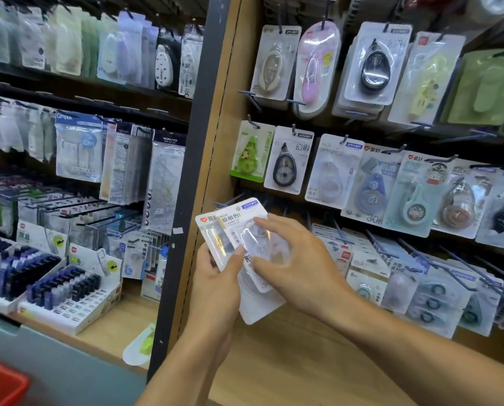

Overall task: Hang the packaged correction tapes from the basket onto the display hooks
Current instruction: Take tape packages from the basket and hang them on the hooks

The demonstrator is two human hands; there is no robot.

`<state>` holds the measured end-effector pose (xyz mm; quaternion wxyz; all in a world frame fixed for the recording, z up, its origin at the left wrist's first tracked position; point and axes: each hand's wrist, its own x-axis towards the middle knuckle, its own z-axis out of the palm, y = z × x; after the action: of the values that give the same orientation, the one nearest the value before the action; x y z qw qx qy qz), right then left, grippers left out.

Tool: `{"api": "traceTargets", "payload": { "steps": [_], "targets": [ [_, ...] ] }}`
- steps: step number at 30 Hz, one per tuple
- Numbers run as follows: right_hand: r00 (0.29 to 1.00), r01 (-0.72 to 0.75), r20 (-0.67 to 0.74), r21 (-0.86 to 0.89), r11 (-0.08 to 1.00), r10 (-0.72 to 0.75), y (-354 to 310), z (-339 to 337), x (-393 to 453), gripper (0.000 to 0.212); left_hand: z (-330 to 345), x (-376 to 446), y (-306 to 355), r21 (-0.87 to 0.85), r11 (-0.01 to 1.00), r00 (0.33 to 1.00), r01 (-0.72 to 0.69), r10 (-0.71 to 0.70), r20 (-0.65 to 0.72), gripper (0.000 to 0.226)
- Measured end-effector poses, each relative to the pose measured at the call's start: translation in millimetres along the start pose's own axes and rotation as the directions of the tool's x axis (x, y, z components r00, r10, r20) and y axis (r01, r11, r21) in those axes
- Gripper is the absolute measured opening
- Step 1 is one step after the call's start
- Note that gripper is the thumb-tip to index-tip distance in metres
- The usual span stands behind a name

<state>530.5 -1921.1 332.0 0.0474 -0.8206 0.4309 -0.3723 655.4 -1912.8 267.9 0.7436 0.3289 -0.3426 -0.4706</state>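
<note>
While the left hand is gripping a fanned stack of packaged correction tapes, the right hand is pinching the front pack, probably separating it for the bare hook just above.

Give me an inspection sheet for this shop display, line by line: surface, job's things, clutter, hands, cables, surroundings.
Surface: wooden shelf below the hooks, bare where visible.
Job's things: packets fanned in both hands; empty hook just above them.
Clutter: one loose packet lying on the counter's edge.
Hands: left hand grips the stack from below; right hand pinches the front packet.
Cables: nothing seen.
Surroundings: hanging tape packs on the rack, red basket at lower left, refill boxes.
</note>
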Motion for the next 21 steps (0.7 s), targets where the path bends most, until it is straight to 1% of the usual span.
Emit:
{"api": "traceTargets", "payload": {
  "steps": [2, 4, 7, 9, 15, 21],
  "targets": [
    [0.993, 0.043, -0.11, -0.009, 0.999, -0.044, 7.3, 1.4, 5.6, 0.056, -2.7, 2.8, -1.5, 0.025, 1.0, 1.0, -0.006, 0.007, -0.03, 0.024],
    [0.968, 0.067, -0.237, -0.059, 0.996, -0.079, 16.7, -2.1, 21.3, 0.056, -3.6, 5.4, -4.5, 0.032, 0.999, 0.999, -0.007, 0.008, -0.046, 0.024],
    [0.912, 0.054, -0.401, -0.091, 0.994, -0.086, 23.6, -15.3, 59.1, 0.056, -1.7, 6.6, -6.5, 0.048, 0.999, 0.999, -0.011, 0.013, -0.045, 0.023],
    [0.884, 0.028, -0.463, -0.084, 0.996, -0.063, 24.4, -24.5, 85.7, 0.056, 0.7, 6.5, -6.9, 0.052, 0.998, 0.999, -0.019, 0.021, -0.029, 0.022],
    [0.888, -0.106, -0.458, -0.14, 0.984, 0.03, 29.1, -32.3, 126.0, 0.059, 5.3, 5.8, -8.7, 0.055, 0.997, 0.999, -0.05, 0.05, 0.004, 0.021],
    [0.86, -0.118, -0.507, -0.095, 0.988, 0.054, 29.7, -19.4, 130.8, 0.059, 3.0, 4.7, -6.1, 0.05, 0.997, 0.998, -0.061, 0.06, 0.025, 0.032]
  ]
}}
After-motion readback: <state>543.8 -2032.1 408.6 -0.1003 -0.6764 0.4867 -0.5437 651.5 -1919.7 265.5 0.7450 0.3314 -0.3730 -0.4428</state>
